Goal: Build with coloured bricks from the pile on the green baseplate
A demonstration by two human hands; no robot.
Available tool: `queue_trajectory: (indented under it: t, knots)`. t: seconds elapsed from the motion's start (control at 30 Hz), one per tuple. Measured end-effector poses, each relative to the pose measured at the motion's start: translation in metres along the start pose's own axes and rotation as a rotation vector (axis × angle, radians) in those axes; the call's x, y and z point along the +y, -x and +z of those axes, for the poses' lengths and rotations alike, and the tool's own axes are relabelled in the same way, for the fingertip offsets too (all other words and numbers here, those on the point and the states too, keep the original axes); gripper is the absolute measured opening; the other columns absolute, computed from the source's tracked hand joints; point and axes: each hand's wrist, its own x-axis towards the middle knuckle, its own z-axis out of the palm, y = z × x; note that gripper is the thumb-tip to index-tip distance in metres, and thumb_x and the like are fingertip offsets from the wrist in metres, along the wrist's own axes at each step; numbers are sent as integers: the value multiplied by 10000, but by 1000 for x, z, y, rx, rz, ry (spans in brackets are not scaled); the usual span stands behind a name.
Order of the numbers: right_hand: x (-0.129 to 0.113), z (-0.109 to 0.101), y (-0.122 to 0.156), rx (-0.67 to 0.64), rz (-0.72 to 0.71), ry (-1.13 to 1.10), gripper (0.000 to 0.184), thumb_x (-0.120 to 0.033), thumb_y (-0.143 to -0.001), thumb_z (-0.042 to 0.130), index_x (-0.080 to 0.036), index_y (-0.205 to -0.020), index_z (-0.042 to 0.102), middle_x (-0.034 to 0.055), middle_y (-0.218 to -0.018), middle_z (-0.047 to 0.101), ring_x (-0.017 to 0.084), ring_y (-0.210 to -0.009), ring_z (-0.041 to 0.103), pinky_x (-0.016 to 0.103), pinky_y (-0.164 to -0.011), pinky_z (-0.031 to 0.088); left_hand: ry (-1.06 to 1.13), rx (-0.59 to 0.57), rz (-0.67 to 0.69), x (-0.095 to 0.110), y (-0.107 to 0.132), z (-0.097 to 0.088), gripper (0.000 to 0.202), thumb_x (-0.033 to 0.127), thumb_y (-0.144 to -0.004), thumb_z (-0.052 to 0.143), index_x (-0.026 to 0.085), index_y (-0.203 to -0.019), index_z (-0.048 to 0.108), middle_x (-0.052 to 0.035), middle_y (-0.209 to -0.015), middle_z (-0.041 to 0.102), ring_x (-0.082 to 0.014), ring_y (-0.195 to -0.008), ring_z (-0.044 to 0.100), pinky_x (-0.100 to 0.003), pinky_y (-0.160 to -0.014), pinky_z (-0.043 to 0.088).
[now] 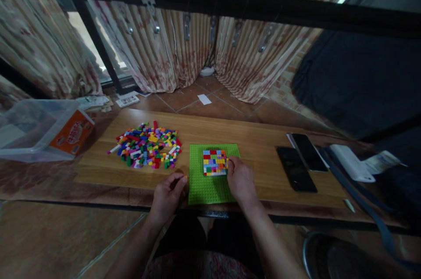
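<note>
One view, head-worn, looking forward and down from above the lap (226, 237) at six o'clock. Wide frame; table (259, 138) near, green board (212, 192) below centre, curtains (177, 57) farther off, twelve.

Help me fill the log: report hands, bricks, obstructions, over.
Left hand at left edge of square green studded baseplate, grip unclear. Right hand at right edge of multicoloured plastic-brick block on baseplate. No obstruction visible between hands and block.

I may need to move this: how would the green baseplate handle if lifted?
The green baseplate looks thin, so it is probably light and might flex slightly. The brick block sits toward its far side, so that half may feel heavier.
</note>
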Motion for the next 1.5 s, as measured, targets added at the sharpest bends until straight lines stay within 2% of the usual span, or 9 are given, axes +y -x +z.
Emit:
queue_trajectory:
  t: [0.23,0.4,0.57,0.77,1.0,1.27,1.4,1.5]
  knots:
    - [-2,-4,2,-31,-14,47,316,-267,-929,395,-156,-1077,651,114,-796,701,223,-708,647,302,-651,403,-12,-34,46,-5,0,-2,244,423,-787,585,182,-761,611,52,-506,509,-87,-463,468,-181,-469,367]
    - [-1,-10,-3,-88,34,12,313,-318,-911,422,-171,-956,694,88,-828,710,208,-742,642,279,-637,389,-24,-58,50,-9,0,-3,241,422,-807,565,184,-787,602,55,-521,512,-87,-471,476,-178,-472,377]
    - [3,-14,-6,-111,85,-30,348,-374,-888,440,-169,-840,717,69,-746,701,189,-647,610,267,-581,358,9,-71,48,-7,0,-2,236,416,-806,563,185,-769,589,56,-539,506,-83,-477,480,-175,-471,386]
    - [5,-14,-10,-144,81,-125,340,-365,-866,452,-161,-821,720,61,-729,702,185,-644,612,262,-585,361,1,-69,40,-7,-1,-2,238,416,-805,567,181,-784,599,54,-552,509,-77,-464,469,-170,-452,373]
    - [4,-11,-13,-114,52,-167,329,-371,-849,474,-159,-809,722,74,-759,717,189,-668,624,268,-604,376,12,-70,42,-10,-2,-1,244,423,-802,576,181,-778,593,55,-555,499,-78,-468,481,-167,-445,369]
    - [13,-6,-16,-138,60,-301,318,-407,-815,503,-181,-786,725,46,-728,712,180,-655,619,268,-606,399,-11,-71,32,-13,-2,-2,244,428,-809,567,188,-786,601,53,-558,521,-80,-464,487,-170,-449,373]
    - [16,-4,-19,-157,35,-380,316,-409,-798,509,-180,-770,725,47,-728,714,180,-660,615,268,-613,413,-22,-55,34,-10,-2,-1,239,423,-789,581,185,-787,611,48,-578,539,-83,-484,501,-175,-466,385]
    - [18,-4,-19,-168,25,-418,335,-429,-801,507,-174,-756,720,45,-705,706,176,-645,604,265,-607,411,28,-37,-21,-4,-1,0,245,417,-756,597,174,-780,611,48,-548,526,-88,-482,490,-180,-461,380]
